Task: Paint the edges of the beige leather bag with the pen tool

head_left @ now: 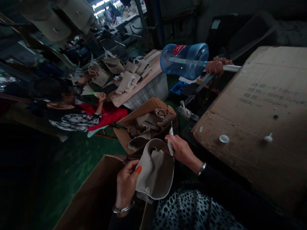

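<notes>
My left hand [126,183], with an orange cover on one fingertip, grips the left edge of a beige handbag [166,174]. The bag's opening and inside face me, and its curved flap stands up at the top. In my right hand [183,151] is a slim white object [170,142] with a thin tip pointing up, pinched beside the bag's upper right edge. I cannot make out whether it is a small bottle or a wrapped tool. Silver bangles circle both wrists.
Beyond the bag stands a cardboard box [122,139] of beige bags. Another open carton [96,182] is at lower left. A large carton [240,105] on the right bears a small white cup [224,138] and a white nozzle [269,137]. A co-worker [74,111] sits at left near a bag-covered table [151,73]. A blue water jug [184,60] lies sideways.
</notes>
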Action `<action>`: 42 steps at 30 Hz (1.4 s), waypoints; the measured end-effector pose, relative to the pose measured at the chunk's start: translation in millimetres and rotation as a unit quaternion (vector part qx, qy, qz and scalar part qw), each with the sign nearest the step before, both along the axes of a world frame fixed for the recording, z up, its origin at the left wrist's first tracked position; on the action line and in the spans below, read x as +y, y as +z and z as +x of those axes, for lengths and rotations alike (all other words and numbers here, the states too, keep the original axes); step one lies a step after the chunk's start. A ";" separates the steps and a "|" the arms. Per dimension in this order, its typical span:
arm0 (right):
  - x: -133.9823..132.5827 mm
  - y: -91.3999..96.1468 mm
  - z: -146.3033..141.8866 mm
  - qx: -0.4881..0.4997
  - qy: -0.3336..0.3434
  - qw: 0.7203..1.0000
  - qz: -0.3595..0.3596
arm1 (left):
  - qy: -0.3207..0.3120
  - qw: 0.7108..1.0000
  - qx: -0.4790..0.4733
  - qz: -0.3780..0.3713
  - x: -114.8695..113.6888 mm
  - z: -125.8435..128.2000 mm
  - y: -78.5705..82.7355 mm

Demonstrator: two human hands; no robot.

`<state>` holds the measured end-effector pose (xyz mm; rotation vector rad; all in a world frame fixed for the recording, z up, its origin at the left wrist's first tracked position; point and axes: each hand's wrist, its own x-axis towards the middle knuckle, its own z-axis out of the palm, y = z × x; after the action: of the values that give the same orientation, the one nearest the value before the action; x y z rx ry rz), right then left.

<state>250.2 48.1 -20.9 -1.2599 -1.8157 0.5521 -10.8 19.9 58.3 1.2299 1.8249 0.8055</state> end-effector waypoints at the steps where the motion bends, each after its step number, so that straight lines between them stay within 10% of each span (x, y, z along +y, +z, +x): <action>1: 1.4 -0.8 -2.5 -0.001 -0.007 1.000 -0.003 | -0.004 1.000 -0.003 0.001 0.0 0.3 0.1; 25: 2.7 -7.7 -13.4 0.186 0.046 0.978 -0.083 | 0.040 0.991 -0.114 -0.061 -16.5 -9.0 -15.2; 32: 5.7 -5.0 -20.3 0.205 0.071 0.974 -0.070 | -0.161 0.977 -0.086 -0.110 -14.5 -15.2 5.4; 36: 1.1 10.1 -21.7 0.203 0.128 0.969 -0.058 | -0.224 0.974 0.039 0.002 19.1 -9.1 27.6; 42: -5.2 25.6 -19.1 0.206 0.152 0.965 -0.051 | -0.472 0.875 0.106 -0.009 81.8 33.8 32.7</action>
<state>231.1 42.9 4.6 -0.8505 -1.6426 1.0107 22.9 101.6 91.0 1.9874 1.1137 0.0905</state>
